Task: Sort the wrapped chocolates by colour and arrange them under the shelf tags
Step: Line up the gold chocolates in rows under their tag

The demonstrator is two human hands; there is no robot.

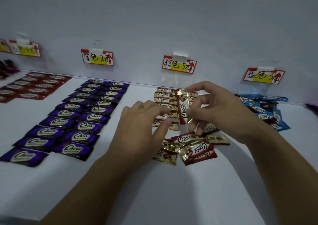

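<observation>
My right hand (213, 109) pinches one brown-and-gold chocolate (182, 106) and holds it upright above a neat column of brown-and-gold chocolates (164, 96) under the third tag (179, 64). My left hand (142, 121) lies with straight fingers pressing on the lower end of that column. A loose heap of brown-and-gold chocolates (191, 147) sits just in front of both hands. Purple chocolates (77, 119) lie in two tidy columns under the second tag (97, 57). Red chocolates (32, 87) are laid out under the first tag (25, 49).
Blue chocolates (263, 111) lie in an unsorted pile under the fourth tag (264, 76) at the right. A few dark wrappers (7, 68) sit at the far left edge. The white shelf surface (154, 190) runs to the back wall.
</observation>
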